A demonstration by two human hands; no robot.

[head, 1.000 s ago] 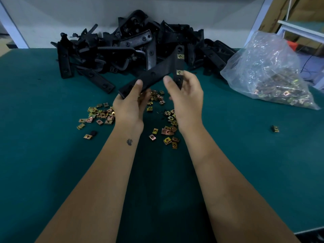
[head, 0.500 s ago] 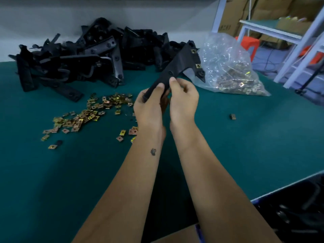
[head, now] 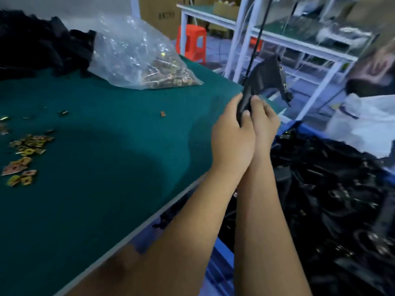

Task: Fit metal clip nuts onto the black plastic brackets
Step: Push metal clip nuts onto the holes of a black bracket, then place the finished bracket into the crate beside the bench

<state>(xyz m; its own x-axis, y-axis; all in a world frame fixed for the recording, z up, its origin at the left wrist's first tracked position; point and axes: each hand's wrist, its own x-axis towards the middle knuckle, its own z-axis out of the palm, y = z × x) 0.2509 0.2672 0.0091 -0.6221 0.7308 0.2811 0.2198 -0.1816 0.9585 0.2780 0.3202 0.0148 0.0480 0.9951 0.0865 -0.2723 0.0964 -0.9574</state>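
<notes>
No legible writing on bracket (head: 264,79)

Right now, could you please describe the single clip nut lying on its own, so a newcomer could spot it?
Start at the clear plastic bag of nuts at the back of the green table. Come toward the near edge from the bag's right end to a small brownish metal clip nut. It lies alone on bare felt, well apart from the scattered nuts at the left.

Factory assembly workshop: green felt-topped workbench (head: 96,199), clear plastic bag of brass-coloured metal clip nuts (head: 136,58), blue bin heaped with black plastic brackets (head: 333,199), white metal-framed benches (head: 299,39), stacked brown cardboard cartons (head: 158,13), orange plastic stool (head: 192,42).
</notes>
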